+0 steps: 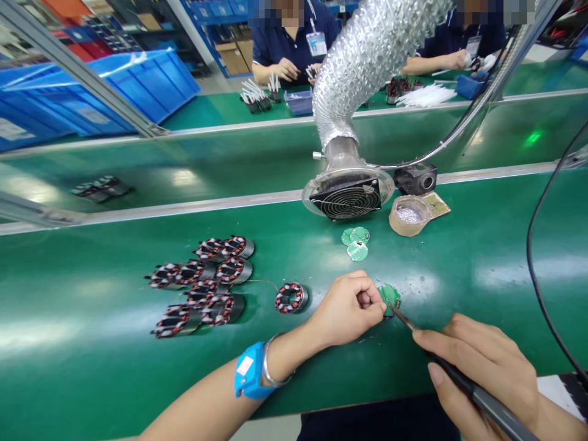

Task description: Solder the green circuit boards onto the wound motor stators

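Note:
My left hand (346, 309) pinches a small round green circuit board (390, 297) against the green bench mat. My right hand (482, 367) grips a black soldering iron (463, 383) like a pen, and its tip touches the board's edge. A single wound motor stator (291, 297) with a thin wire lies just left of my left hand. A blue wrist strap (250, 370) and a metal bangle sit on my left wrist.
Several stators (202, 285) are piled at the left. Three spare green boards (356, 242) lie behind my hands. A fume-extractor fan (346, 196) on a foil duct, a solder roll (408, 214) and a black cable (537, 288) stand nearby. Two people work at the far bench.

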`<control>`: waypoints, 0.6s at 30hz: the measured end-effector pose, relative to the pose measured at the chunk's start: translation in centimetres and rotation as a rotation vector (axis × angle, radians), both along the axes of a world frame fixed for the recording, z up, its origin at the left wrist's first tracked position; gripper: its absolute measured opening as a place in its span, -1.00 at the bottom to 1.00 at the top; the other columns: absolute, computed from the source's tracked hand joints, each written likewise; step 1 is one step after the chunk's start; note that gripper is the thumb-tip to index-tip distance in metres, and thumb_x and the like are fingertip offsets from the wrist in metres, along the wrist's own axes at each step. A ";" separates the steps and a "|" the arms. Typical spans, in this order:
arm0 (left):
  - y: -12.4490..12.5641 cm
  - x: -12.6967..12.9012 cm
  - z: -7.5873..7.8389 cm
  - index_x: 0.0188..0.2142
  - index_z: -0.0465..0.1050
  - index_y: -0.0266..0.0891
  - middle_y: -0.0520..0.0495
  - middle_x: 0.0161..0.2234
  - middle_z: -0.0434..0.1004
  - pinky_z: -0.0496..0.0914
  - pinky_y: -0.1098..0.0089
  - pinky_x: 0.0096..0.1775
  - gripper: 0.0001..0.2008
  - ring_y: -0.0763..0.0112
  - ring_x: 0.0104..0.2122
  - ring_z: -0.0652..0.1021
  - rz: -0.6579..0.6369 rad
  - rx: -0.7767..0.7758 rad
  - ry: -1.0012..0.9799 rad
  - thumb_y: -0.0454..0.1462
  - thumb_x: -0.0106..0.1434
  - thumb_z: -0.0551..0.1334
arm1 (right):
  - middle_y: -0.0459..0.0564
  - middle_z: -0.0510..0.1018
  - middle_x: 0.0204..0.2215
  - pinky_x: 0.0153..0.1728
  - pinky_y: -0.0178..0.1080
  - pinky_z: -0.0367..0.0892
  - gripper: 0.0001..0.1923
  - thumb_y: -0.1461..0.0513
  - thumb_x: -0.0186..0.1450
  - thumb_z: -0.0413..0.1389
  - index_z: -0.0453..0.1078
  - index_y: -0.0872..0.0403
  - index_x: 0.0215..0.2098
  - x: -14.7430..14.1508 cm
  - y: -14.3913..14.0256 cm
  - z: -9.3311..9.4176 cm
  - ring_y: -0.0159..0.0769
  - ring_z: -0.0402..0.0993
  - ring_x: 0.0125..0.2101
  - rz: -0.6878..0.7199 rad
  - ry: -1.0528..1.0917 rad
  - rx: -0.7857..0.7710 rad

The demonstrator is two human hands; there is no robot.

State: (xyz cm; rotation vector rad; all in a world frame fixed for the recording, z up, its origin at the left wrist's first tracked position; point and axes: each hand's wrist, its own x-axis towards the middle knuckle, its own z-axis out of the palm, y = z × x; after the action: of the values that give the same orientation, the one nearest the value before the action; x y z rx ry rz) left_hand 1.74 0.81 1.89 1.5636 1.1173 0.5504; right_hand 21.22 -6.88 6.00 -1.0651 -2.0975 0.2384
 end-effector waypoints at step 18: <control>0.0 0.1 0.0 -0.60 0.38 -0.29 0.07 -0.51 0.30 0.22 0.54 -0.54 -0.91 0.60 -0.58 0.31 0.002 0.004 0.032 -0.41 -0.01 0.24 | -0.01 0.55 -0.47 -0.52 -0.20 0.43 -0.62 0.38 0.21 0.06 0.39 0.06 -0.01 0.7 -0.1 1.0 -0.20 0.52 -0.47 -0.017 -0.061 0.012</control>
State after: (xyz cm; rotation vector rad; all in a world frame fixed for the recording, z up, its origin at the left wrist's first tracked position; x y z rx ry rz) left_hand 1.87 0.85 1.87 1.5799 1.1430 0.5309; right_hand 21.92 -6.95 7.00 -1.0945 -2.1402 0.1871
